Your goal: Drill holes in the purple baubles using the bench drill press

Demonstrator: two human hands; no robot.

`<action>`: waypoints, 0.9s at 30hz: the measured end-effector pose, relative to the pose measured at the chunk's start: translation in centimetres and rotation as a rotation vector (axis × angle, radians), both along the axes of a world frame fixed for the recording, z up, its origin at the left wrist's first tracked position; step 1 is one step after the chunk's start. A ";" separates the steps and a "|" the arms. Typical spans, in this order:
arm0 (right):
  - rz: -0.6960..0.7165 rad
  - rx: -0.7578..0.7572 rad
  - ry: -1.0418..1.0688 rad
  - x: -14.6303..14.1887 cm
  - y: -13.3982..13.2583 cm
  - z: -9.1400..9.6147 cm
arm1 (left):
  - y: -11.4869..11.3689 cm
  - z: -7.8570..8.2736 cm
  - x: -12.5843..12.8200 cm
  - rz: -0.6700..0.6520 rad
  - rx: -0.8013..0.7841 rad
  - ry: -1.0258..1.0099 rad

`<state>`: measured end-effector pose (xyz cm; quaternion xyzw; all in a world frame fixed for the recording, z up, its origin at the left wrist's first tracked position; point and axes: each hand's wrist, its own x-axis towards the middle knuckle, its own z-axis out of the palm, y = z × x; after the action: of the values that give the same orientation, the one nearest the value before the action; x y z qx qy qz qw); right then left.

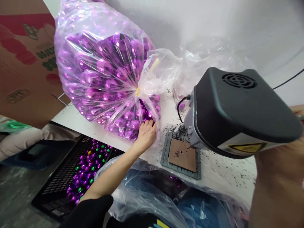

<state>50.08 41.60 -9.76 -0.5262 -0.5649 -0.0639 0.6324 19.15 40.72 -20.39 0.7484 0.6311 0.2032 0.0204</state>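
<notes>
A large clear plastic bag (95, 72) full of shiny purple faceted balls stands tied on the white table. My left hand (147, 134) is at its lower right side, by a gap where small dark purple beads (144, 109) show. Its fingers are bent and close together, with the tips hidden among the beads and plastic. To the right is a black-topped machine (239, 110) with a vent and a yellow warning label. My right forearm rises behind that machine; only a sliver of my right hand (297, 109) shows at the frame's edge, its fingers hidden.
Below the machine, a brown square plate (182, 154) with a small hole lies on a grey base (199, 173). Dark scraps litter the table (220, 171). A black crate (51, 193) holds purple and green beads. A cardboard box (26, 69) is at left, beside another person's sleeve (23, 142).
</notes>
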 end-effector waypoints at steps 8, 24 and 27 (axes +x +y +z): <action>0.011 -0.048 -0.030 -1.3 -1.0 1.5 | -7.5 2.5 -0.4 -0.027 -0.211 -1.212; 0.154 -0.073 -0.029 -1.9 -1.8 2.2 | -5.7 -5.9 7.7 -0.149 -0.347 -0.985; 0.168 -0.063 -0.026 -2.0 -1.8 2.3 | -5.8 -6.4 8.0 -0.129 -0.281 -0.866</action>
<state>48.10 39.77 -7.50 -0.4959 -0.6168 0.0005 0.6113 27.17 34.94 -26.74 0.6223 0.5379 0.4079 0.3963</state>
